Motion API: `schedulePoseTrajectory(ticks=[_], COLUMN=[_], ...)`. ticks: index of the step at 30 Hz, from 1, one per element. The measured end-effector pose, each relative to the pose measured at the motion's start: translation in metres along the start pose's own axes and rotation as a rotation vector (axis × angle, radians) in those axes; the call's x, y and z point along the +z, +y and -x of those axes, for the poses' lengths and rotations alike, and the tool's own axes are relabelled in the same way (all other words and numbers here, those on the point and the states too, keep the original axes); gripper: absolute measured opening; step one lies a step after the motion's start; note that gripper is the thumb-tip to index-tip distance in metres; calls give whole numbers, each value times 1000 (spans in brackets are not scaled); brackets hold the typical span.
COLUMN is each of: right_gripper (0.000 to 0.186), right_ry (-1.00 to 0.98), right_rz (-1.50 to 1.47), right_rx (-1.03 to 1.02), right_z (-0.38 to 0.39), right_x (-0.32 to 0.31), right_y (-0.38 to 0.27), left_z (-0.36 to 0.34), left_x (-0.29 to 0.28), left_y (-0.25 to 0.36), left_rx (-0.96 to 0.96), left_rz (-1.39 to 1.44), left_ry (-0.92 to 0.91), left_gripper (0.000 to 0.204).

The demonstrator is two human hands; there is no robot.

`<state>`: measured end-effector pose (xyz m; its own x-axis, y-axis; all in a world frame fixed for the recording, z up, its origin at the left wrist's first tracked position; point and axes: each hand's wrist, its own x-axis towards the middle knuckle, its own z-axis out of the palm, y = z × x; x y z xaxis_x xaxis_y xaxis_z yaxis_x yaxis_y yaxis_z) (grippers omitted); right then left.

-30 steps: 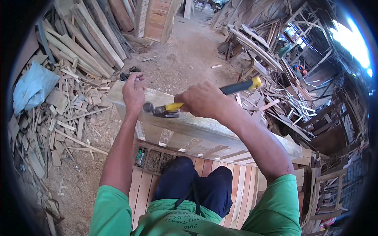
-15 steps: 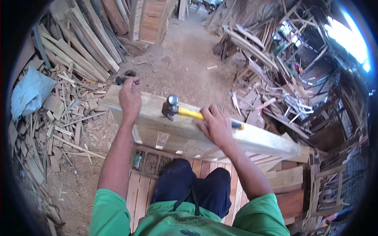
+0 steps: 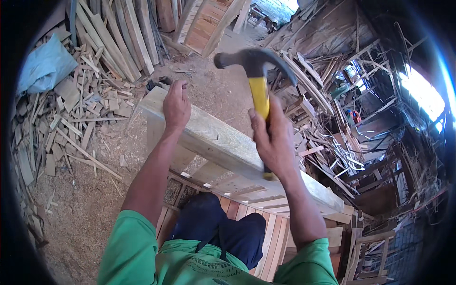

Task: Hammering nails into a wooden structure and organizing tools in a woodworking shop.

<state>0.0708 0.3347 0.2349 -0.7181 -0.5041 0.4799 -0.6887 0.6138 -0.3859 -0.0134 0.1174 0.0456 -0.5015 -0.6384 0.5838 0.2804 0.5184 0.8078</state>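
A pale wooden beam [image 3: 228, 147] runs diagonally across the top of a slatted wooden piece. My left hand [image 3: 176, 107] lies over its upper-left end, fingers curled; what they hold, if anything, is hidden. My right hand [image 3: 275, 137] grips the yellow-and-black handle of a claw hammer [image 3: 259, 92], whose dark head is raised above the beam. A small dark nail-like mark [image 3: 216, 137] shows on the beam's top between my hands. My knees are on planks [image 3: 270, 242] below it.
Scrap wood [image 3: 85, 142] is piled at the left, with long boards [image 3: 114, 42] and a pale plastic sack [image 3: 47, 64]. Tangled timber [image 3: 337, 142] fills the right side. A panelled wooden piece [image 3: 204, 33] stands ahead beyond a sawdust-covered floor.
My right hand has lifted the hammer from lying along the beam to upright, head high. My left hand has shifted slightly right in view, as has the beam's left end.
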Motion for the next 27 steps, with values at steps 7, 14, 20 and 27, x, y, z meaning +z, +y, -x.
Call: schedulePoseTrajectory(ticks=[7, 14, 20, 27], right_gripper=[51, 50, 59, 73], right_ry=[-577, -712, -550, 416], right_rz=[729, 835, 740, -20], right_rx=[-243, -296, -65, -167], right_z=[-39, -13, 35, 63], right_x=[-18, -4, -13, -22], right_y=[-16, -16, 17, -15], left_z=[1, 1, 2, 5], left_x=[2, -3, 0, 0], left_y=[2, 11, 4, 5], left_rx=[-41, -143, -29, -129], left_rz=[-2, 106, -15, 170], left_ry=[137, 60, 31, 16], left_gripper=[32, 29, 25, 24])
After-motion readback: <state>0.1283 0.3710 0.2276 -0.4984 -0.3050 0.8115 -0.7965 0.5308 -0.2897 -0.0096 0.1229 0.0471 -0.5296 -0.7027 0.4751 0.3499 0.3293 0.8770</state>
